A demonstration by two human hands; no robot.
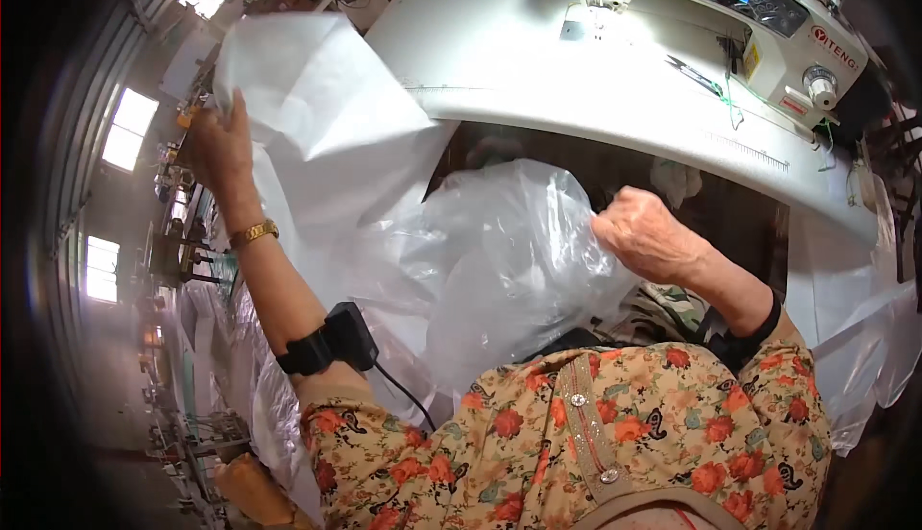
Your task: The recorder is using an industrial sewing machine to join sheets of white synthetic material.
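Observation:
At the upper left, my left hand (pixel 221 151) is closed on the left edge of a large white sheet (pixel 336 88), its thumb pointing up along it. The sheet hangs creased from there, its far part raised beside the table. Over my lap lies crumpled clear plastic film (pixel 519 242), bunched and shiny. My right hand (pixel 653 234) is curled into a fist at the film's right edge, gripping it between thumb and fingers. How the white sheet and the film meet is hidden in the folds.
A white sewing machine (pixel 768 40) with a lit display stands at the far right on a pale curved table (pixel 499 69). Thread snips (pixel 696 74) and green thread lie beside it. More white and clear sheeting (pixel 845 290) hangs at the right. Metal racks and machinery line the left.

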